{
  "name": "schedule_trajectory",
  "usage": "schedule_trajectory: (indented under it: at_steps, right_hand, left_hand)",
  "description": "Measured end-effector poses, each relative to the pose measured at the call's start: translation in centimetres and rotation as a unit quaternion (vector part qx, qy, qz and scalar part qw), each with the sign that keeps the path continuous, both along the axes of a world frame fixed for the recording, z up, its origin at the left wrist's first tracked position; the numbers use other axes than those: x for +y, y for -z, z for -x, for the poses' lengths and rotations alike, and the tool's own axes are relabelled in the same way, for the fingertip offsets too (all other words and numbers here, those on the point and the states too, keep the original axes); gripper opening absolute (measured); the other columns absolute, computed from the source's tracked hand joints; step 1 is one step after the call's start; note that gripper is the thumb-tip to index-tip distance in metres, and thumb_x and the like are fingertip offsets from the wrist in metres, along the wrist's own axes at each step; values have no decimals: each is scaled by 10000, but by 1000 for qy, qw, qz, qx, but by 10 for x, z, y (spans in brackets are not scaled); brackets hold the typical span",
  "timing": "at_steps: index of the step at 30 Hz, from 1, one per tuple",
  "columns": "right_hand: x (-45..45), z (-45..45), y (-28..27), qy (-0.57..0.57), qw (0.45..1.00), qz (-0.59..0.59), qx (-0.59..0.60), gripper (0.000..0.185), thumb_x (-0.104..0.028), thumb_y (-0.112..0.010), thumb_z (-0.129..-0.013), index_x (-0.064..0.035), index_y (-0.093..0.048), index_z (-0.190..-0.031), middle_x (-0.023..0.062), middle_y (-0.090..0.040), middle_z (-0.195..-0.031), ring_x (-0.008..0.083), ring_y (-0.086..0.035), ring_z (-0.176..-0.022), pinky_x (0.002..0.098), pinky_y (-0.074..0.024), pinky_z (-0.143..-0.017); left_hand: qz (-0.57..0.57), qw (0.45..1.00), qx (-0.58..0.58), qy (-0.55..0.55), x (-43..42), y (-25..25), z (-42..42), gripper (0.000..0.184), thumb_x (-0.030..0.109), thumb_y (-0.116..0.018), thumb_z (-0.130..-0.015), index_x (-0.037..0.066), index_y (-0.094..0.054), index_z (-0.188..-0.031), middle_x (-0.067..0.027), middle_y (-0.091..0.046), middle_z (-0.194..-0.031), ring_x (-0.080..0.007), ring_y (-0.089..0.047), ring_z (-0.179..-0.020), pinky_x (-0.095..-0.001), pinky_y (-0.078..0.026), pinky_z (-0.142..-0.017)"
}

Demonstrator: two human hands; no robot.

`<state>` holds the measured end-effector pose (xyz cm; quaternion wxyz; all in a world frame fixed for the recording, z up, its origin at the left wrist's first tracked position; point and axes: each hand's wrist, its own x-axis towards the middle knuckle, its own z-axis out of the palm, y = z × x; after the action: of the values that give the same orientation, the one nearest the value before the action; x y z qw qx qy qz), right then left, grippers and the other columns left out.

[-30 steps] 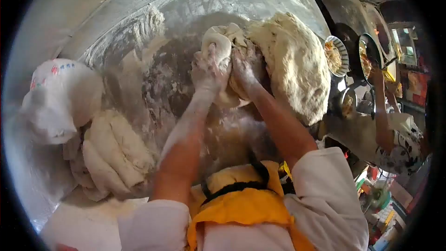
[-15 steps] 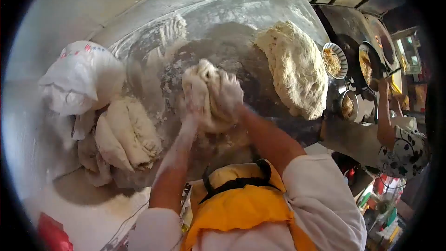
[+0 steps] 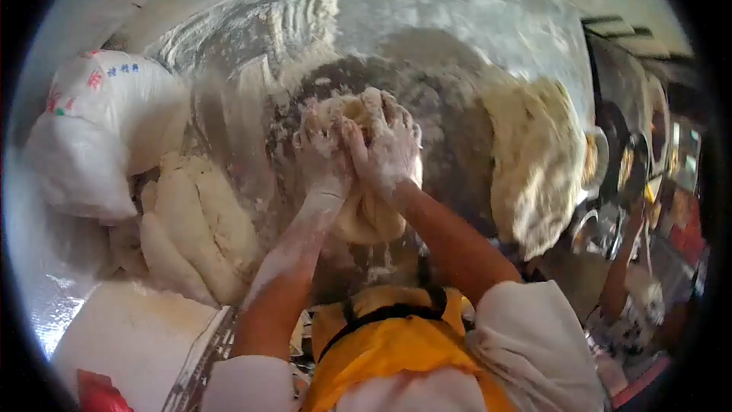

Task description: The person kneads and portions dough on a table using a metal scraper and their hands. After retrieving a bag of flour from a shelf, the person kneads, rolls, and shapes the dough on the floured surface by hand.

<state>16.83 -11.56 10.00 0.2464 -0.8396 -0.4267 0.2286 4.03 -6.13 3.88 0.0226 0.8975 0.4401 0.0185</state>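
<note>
Dough under two hands, on a floured worktop

Dough [image 3: 370, 220], one piece: set on the worktop [image 3: 522, 30] directly beneath both hands. Its far end is glimpsed between the fingers; its near end is left uncovered below the palms, between the wrists, toward the body. A pale edge is shown just beyond the right palm.

Left hand [image 3: 324, 156]: laid on the dough's left part, fingers slightly bent and partly spread, dusted with flour.

Right hand [image 3: 387, 146]: laid on the dough's right part, close beside the left, fingers likewise spread and a little bent. By both hands the dough is pressed from above; whether any is pinched beneath the palms cannot be told.

Slab [image 3: 534, 172], larger dough: placed to the right, apart from the hands.

Folds [image 3: 200, 225], thick dough: heaped to the left, near the left forearm.

Bag [image 3: 110, 126], white, printed in red and blue: placed beyond the folds.

Flour [image 3: 309, 19]: smeared across the worktop's far left.
</note>
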Motion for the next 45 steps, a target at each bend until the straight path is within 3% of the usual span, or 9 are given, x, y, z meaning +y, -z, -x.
schedule_trajectory:
  at_steps: [9,16,21,24,27,36,42,44,45]
  right_hand:
    - [53,-33,51,-18,997,-65,-48,451,-411,-625,-954,-108,-627,-1288,184,-621,-1272,413,-540,-1209,532,-419,-1024]
    - [-119,18,-53,-159,958,-223,-82,294,-257,-730,-851,-78,-623,-1059,159,-583,-1108,385,-546,-1079,526,-441,-964]
    - [-170,27,-36,-215,951,-118,-188,463,-295,-741,-773,-72,-627,-1163,184,-565,-1278,405,-509,-1193,611,-367,-1066]
    - [-110,8,5,-181,959,-160,-150,552,-316,-725,-715,-75,-621,-1201,174,-569,-1277,405,-487,-1223,626,-360,-1052]
    - [-29,-28,21,-154,970,-131,-136,480,-256,-738,-721,-84,-599,-1148,171,-642,-1176,427,-550,-1054,533,-427,-905]
    - [53,-74,22,-135,980,139,33,524,-377,-721,-839,-51,-565,-1218,213,-635,-1216,395,-529,-1240,526,-401,-1053]
    - [-130,-3,-42,-249,951,-152,-104,734,-449,-781,-769,-89,-586,-1378,163,-566,-1331,420,-509,-1205,575,-363,-1069]
    - [-156,19,-57,-203,968,-107,-104,655,-429,-740,-800,-81,-624,-1343,143,-604,-1299,399,-553,-1163,583,-370,-1054]
    - [-150,22,-48,-201,969,-100,-101,655,-429,-740,-800,-81,-624,-1343,143,-604,-1299,399,-553,-1163,583,-370,-1054]
  left_hand:
    - [50,969,-242,9,44,95,11,716,196,-588,-950,43,-301,-1588,-208,-348,-1576,-387,-315,-1452,-595,-222,-1194]
    - [217,952,-209,50,-9,-25,36,480,281,-601,-922,143,-566,-1380,-95,-539,-1387,-313,-482,-1276,-522,-368,-1073]
    - [43,959,-220,172,-114,-72,60,384,347,-673,-890,182,-704,-1235,-56,-645,-1203,-316,-612,-1074,-522,-487,-932]
    - [-58,948,-285,127,-92,-26,43,558,405,-632,-870,182,-626,-1382,-77,-599,-1383,-309,-485,-1330,-546,-391,-1080]
    - [-16,960,-259,109,-16,-9,8,572,428,-621,-908,163,-577,-1413,-131,-584,-1360,-374,-496,-1298,-577,-373,-1083]
    - [118,979,-158,44,81,13,-41,449,371,-569,-958,163,-616,-1353,-135,-599,-1323,-389,-536,-1243,-563,-418,-1048]
    - [285,910,-296,52,-7,-9,32,376,388,-571,-965,185,-678,-1263,-85,-632,-1272,-362,-533,-1235,-529,-426,-1047]
    - [244,894,-362,100,-70,5,63,357,393,-571,-968,192,-698,-1234,-68,-643,-1254,-353,-532,-1232,-517,-428,-1046]
    - [-84,969,-158,169,-94,-17,75,337,362,-560,-961,175,-712,-1197,-67,-648,-1248,-349,-537,-1222,-525,-438,-1018]
